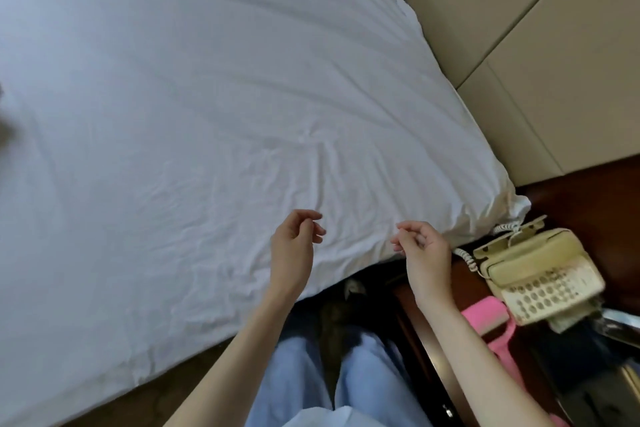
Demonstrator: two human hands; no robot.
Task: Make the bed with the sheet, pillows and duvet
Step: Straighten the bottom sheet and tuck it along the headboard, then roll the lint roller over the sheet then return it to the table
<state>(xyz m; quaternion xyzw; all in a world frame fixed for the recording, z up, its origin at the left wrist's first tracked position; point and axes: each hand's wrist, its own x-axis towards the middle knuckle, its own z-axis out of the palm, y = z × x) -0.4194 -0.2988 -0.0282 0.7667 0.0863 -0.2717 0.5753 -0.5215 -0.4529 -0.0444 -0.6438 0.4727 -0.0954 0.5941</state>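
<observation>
Both hands hover empty at six o'clock, fingers loosely curled: the left hand point(294, 246) and the right hand point(420, 250) above the bed's near edge. The sheet point(194, 107) spreads wrinkled toward eleven o'clock. Pinch the edge near the corner at three o'clock, pull taut, then tuck under beside the phone point(533, 274).

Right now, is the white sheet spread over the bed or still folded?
Spread. The sheet covers the whole visible mattress up to the headboard, with only shallow wrinkles. No fold stack shows.
</observation>
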